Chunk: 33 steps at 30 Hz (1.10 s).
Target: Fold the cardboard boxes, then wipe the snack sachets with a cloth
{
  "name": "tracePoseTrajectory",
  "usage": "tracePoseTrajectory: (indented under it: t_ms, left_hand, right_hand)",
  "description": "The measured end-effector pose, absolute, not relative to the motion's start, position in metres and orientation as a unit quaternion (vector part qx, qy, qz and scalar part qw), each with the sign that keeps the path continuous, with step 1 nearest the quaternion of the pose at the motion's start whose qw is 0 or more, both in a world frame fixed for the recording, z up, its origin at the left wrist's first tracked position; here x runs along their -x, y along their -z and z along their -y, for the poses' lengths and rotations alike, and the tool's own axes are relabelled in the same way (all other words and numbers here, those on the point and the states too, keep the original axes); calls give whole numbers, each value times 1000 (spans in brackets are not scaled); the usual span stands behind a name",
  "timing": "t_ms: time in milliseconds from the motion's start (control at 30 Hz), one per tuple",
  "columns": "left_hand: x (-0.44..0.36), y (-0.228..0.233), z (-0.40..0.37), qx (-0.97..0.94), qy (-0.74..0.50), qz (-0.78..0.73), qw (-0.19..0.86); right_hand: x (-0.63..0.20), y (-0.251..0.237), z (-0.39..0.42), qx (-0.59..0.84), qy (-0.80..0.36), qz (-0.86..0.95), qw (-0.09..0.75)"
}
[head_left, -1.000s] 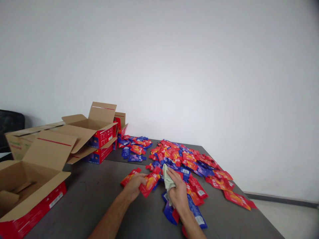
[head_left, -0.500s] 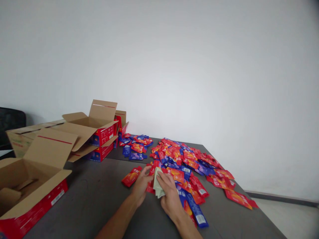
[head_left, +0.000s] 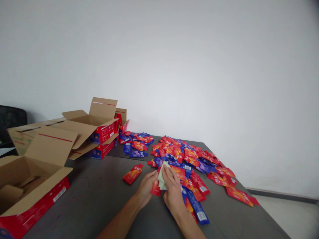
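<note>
My left hand (head_left: 147, 187) is closed on a red pouch (head_left: 156, 188), gripping its left side. Against the pouch's face my right hand (head_left: 172, 187) presses a folded pale green cloth (head_left: 161, 176), fingers laid over it. The cloth and fingers cover most of the pouch. Just left of my hands a single red pouch (head_left: 132, 174) with an orange print lies flat on the dark table (head_left: 99, 199). Close by my right hand are a blue pouch (head_left: 198, 207) and several red ones at the near edge of a large mixed pile (head_left: 179, 152).
An open red carton (head_left: 37, 202) with brown flaps stands at the left front. Behind it are stacked open cartons (head_left: 106, 132) and a larger brown box (head_left: 22, 139). A smaller pouch heap (head_left: 139, 141) lies near the wall. The table's right edge borders the floor.
Both hands have shifted slightly right with the red pouch and cloth. The cloth now lies further over the pouch, whose lower end shows below it. The view has tilted a little.
</note>
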<state>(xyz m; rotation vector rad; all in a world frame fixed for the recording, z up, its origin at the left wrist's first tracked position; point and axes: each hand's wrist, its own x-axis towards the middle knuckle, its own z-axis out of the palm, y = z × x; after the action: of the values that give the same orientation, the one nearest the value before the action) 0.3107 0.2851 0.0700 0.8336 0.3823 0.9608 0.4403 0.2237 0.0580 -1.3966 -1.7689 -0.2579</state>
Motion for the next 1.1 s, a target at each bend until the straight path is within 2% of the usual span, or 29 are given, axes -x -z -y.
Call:
tracePoseTrajectory:
  t_ms: [300,400,567,667,900,1100]
  left_hand:
    - [-299,-58,-317,-296,-476,-204,802]
    - [-296,-62,-318,-283,-494,-215,794]
    - [-292,-67,-313,-337,-494,-188,780]
    - [-291,-66,-310,-347,-516,-218,752]
    - [-298,-68,-305,-360,-496,-210,762]
    - [-308,-67,-297,-280,-472,-223,806]
  right_hand:
    - [-414,-80,-208,500,5,811,302]
    - [-417,-79,-209,470,-10,821,325]
    - [-436,-66,-220,496,21,711,498]
    - [-444,-63,-223,518,28,658,545]
    - [-430,-60,-220,473,-10,722,504]
    - [-426,-57,-220,475,4,762,439]
